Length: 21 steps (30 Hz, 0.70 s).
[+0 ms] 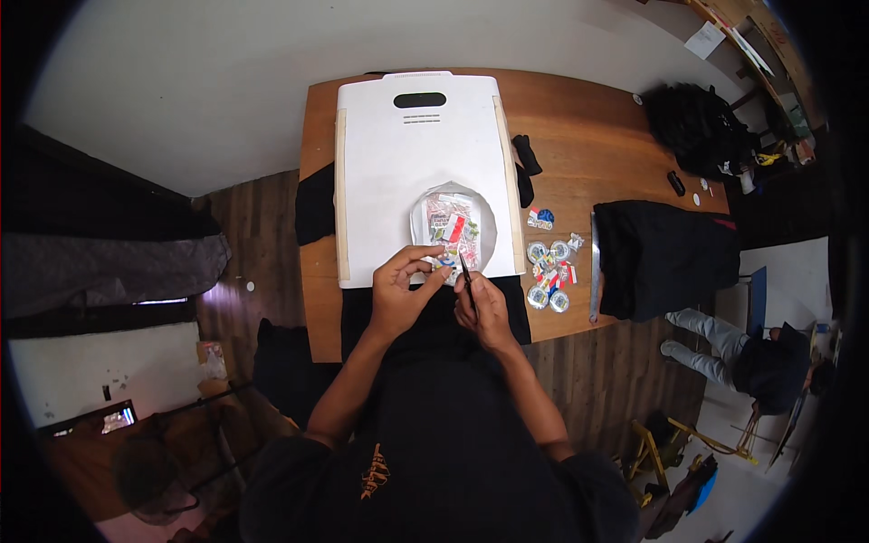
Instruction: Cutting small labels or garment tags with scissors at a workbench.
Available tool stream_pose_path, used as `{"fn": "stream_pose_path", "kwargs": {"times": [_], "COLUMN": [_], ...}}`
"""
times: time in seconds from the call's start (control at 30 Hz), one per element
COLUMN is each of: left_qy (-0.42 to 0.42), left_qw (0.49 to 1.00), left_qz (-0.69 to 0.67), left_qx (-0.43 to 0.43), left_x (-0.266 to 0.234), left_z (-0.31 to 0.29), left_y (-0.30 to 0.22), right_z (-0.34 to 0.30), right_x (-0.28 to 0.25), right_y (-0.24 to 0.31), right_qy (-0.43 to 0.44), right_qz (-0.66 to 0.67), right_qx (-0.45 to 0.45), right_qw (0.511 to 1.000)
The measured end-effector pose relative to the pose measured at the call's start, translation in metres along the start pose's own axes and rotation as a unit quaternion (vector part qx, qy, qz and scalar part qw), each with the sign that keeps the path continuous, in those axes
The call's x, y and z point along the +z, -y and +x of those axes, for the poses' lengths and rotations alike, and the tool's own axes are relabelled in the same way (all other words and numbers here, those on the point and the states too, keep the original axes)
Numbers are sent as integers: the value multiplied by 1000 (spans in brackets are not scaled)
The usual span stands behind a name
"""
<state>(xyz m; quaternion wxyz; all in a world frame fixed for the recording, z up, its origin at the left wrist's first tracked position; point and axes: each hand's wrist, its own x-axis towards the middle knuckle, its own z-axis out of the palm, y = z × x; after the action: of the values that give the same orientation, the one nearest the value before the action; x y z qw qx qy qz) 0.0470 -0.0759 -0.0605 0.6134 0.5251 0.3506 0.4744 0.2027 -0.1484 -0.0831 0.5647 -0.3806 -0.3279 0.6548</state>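
Observation:
A round white dish with a pale rim (491, 226) sits on the near part of a white board (371, 199). Inside it lie a clear printed plastic packet (441, 204) and a red-and-white piece (455, 228). My left hand (405, 288) is at the dish's near left edge, thumb and forefinger curved round something small that I cannot make out. A slim black pointed tool (467, 279) is gripped in my right hand (485, 312), its tip over the near part of the dish. Its exact kind is unclear.
Several round badge-like pieces and small flags (550, 275) lie on the wooden table (579, 136) to the right. Beyond them are a folded black garment (665, 258) and a black backpack (697, 127). Another person (765, 366) is at the far right.

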Motion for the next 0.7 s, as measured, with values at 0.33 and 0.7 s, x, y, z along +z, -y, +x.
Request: {"fn": "stream_pose_path", "kwargs": {"times": [0.33, 0.7], "left_qy": [3, 7], "left_qw": [1000, 1000], "left_qz": [9, 27], "left_qx": [21, 2], "left_x": [1, 2], "left_z": [1, 1], "left_y": [0, -5], "right_z": [7, 19], "right_x": [3, 10], "right_y": [1, 15], "right_qy": [-24, -104], "right_qz": [-11, -81], "right_qx": [-10, -18], "right_qw": [1000, 991]}}
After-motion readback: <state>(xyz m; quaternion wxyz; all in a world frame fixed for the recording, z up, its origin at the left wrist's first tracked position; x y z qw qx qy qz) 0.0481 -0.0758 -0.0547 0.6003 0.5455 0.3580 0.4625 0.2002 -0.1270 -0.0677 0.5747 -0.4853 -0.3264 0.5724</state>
